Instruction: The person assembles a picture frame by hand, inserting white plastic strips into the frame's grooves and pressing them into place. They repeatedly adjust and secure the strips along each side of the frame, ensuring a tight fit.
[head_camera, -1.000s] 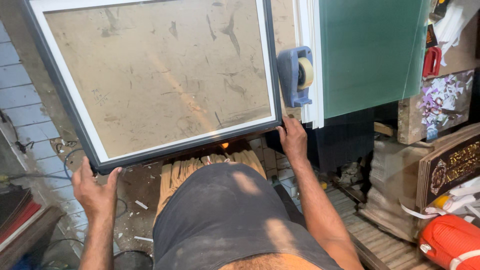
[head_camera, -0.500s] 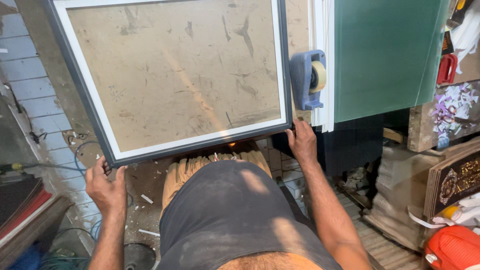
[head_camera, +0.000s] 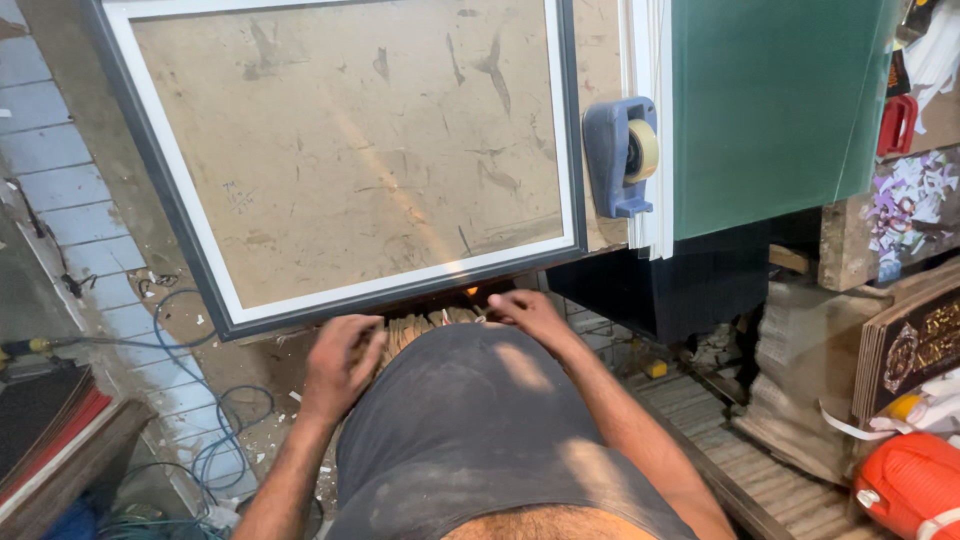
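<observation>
A large picture frame (head_camera: 210, 290) with a dark outer edge, a white inner border and a scuffed brown panel lies flat on the worktable. My left hand (head_camera: 340, 360) hovers just below its near edge, fingers curled and apart, holding nothing. My right hand (head_camera: 530, 312) reaches down below the frame's near right part, fingers touching a stack of thin wooden strips (head_camera: 425, 325) under the table edge. Whether it grips anything there is hidden by my grey shirt.
A blue tape dispenser (head_camera: 618, 155) with a tan roll sits right of the frame, beside a green sheet (head_camera: 770, 110). Blue cables (head_camera: 215, 440) lie on the floor at left. An orange container (head_camera: 910, 485), stacked boards and a dark plaque stand at right.
Both hands let go of the frame's near corners and moved inward below its edge. The camera view shifted closer, and the frame now rests on the table.
</observation>
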